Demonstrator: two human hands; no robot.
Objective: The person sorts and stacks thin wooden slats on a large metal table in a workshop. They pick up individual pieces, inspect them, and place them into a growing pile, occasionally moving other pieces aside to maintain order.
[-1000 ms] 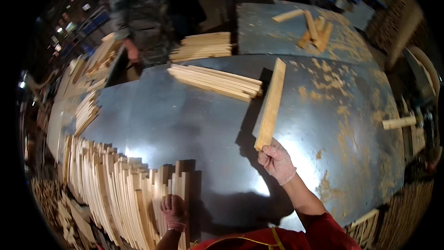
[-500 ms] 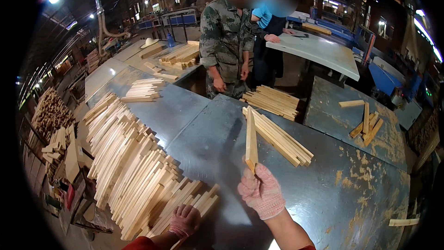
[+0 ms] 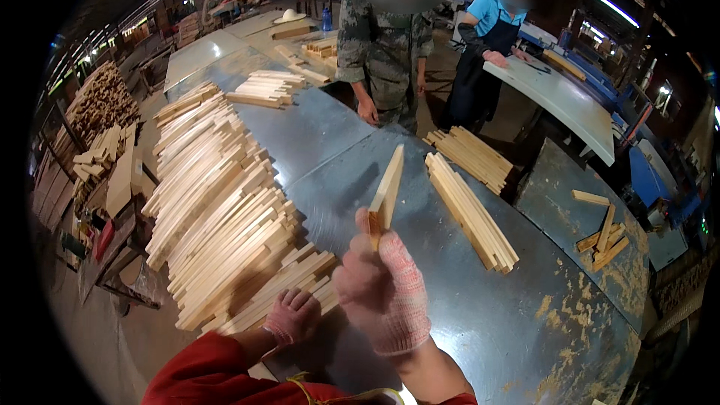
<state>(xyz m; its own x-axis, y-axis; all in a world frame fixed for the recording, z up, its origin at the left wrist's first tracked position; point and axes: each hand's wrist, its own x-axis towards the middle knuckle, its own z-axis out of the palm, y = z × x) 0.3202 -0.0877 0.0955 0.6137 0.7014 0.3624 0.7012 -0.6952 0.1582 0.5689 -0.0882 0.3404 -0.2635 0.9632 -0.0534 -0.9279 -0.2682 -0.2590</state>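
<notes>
My right hand [image 3: 382,292], in a pinkish knitted glove, is closed round the near end of a pale wooden strip [image 3: 388,191]. The strip points up and away above the metal table [image 3: 337,195], its far end free. My left hand [image 3: 292,316], gloved alike, lies on the near strips of a long row of wooden strips [image 3: 217,210] at the left; its fingers are slightly bent and grip nothing that I can see. Beyond my right hand, a small bundle of wooden strips [image 3: 471,214] lies side by side on the table.
Another strip stack [image 3: 471,156] sits at the table's far edge, near a person in camouflage [image 3: 386,52]. A second person in a dark apron [image 3: 480,67] stands at a white worktable [image 3: 555,94]. Short offcuts [image 3: 604,232] lie at the right, and a wood pile [image 3: 105,105] stands far left.
My right hand has come nearer and to the left with the strip, lifting it closer to my view. My left hand stays on the row. The view has shifted, and the apron wearer shows more fully.
</notes>
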